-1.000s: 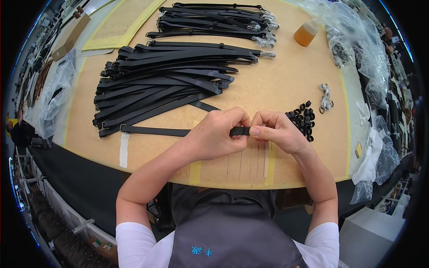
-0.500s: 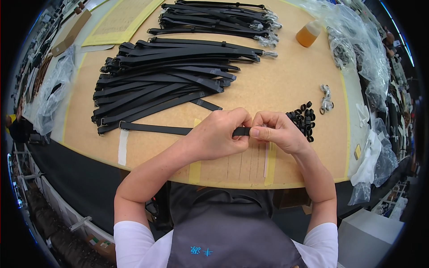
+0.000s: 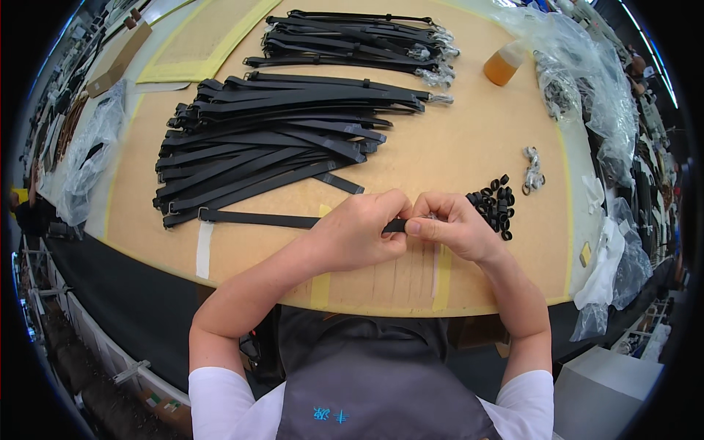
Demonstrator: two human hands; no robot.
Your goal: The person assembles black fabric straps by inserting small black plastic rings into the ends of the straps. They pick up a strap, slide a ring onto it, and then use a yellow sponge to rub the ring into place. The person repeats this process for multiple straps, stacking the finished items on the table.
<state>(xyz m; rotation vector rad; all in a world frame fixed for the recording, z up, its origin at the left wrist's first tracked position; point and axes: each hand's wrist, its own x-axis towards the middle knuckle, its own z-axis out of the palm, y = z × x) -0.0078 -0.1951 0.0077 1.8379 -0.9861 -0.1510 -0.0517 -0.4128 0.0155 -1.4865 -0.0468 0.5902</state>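
A black strap (image 3: 257, 218) lies crosswise near the table's front edge, a metal buckle at its left end. My left hand (image 3: 361, 231) is closed around the strap toward its right end. Close beside it, almost touching, my right hand (image 3: 452, 226) pinches the strap's end between thumb and fingers. A bit of clear plastic shows at the right fingers; what it covers is hidden. Right of that hand sits a heap of small black loops (image 3: 499, 207). Beyond my left hand lies a big pile of black straps (image 3: 271, 139).
Farther back is a second bunch of straps (image 3: 352, 40) with plastic-wrapped ends. An orange-filled bottle (image 3: 503, 64) stands at the back right, near clear plastic bags (image 3: 598, 95). Plastic-wrapped metal rings (image 3: 533, 170) lie beyond the loops. White tape (image 3: 204, 249) and yellow tape (image 3: 320, 286) mark the table.
The whole scene sits slightly lower in the picture. Both hands keep their hold on the strap, with only a small shift of the fingers.
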